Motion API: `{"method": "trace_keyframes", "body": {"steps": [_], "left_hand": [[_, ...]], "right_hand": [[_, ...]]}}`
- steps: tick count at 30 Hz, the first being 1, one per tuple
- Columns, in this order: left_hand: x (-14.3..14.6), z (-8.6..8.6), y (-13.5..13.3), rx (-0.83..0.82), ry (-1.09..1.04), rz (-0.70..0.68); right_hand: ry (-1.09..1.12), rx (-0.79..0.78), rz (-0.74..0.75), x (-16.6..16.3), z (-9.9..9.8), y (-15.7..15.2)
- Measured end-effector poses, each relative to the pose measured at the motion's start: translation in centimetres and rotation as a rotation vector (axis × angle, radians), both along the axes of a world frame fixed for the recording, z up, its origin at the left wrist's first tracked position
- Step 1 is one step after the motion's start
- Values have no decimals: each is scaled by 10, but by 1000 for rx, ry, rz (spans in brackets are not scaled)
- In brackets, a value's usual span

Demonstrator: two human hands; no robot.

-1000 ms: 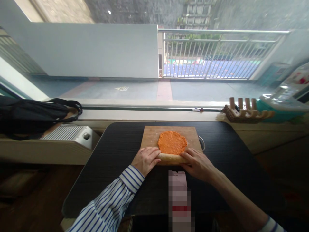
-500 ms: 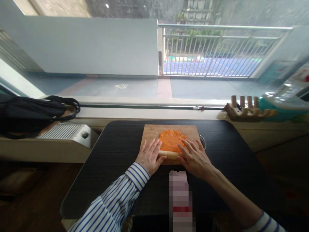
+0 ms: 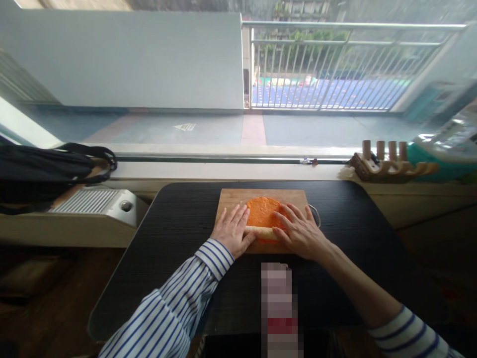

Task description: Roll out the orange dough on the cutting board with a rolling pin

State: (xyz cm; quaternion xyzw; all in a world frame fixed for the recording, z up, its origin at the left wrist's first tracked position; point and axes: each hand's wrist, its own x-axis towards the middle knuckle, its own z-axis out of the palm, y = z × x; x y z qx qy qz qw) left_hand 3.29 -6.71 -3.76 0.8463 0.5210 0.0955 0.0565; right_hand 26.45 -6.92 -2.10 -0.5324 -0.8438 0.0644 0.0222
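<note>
A flat round of orange dough [image 3: 264,211] lies on a wooden cutting board [image 3: 231,198] on a black table [image 3: 179,233]. Across the dough rests a pale wooden rolling pin [image 3: 263,231]. My left hand [image 3: 233,230] lies flat on the pin's left end, fingers stretched out. On the right end my right hand [image 3: 300,231] presses flat in the same way, fingers spread over the dough's edge. Both ends of the pin are hidden under my palms.
A black bag [image 3: 44,171] sits on a white appliance [image 3: 100,203] at the left. A wooden rack [image 3: 387,164] and a teal container [image 3: 443,161] stand on the sill at the right. A window with a railing lies behind the table.
The rolling pin has rolled away from me, from the dough's near edge onto the dough. My hands went from curled over the pin to flat with fingers stretched out.
</note>
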Motion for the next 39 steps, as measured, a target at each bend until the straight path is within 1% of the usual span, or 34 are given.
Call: {"method": "trace_keyframes", "body": {"steps": [2,7,12,15,20,25,28,32,36,39], "left_hand": [[1,1,4,-19,20,13],[7,4,15,-46,75,53],[10,7,20,-65,124,87],[7,6,13,-46,132,56],[0,1,-3,23,110,-14],[-3,-1,-12,62,84,-47],[-5,-1,-14,80,85,-55],[-9,-4,-15,149,67,-92],[-13,-6,-13,195,47,-144],[-13,-2,-13,231,11,-186]], "right_hand": [[1,-9,-12,0,0,4],[-33,30,-81,-2,1,14],[-67,-5,-115,-4,4,18],[-68,11,-103,-4,3,11],[-69,87,-58,-4,-2,-10],[-52,132,-63,-6,-5,-24],[-23,166,-60,-6,-6,-29],[47,242,-38,-4,-12,-33],[184,332,-14,-1,-21,-33],[286,380,-9,5,-24,-33]]}}
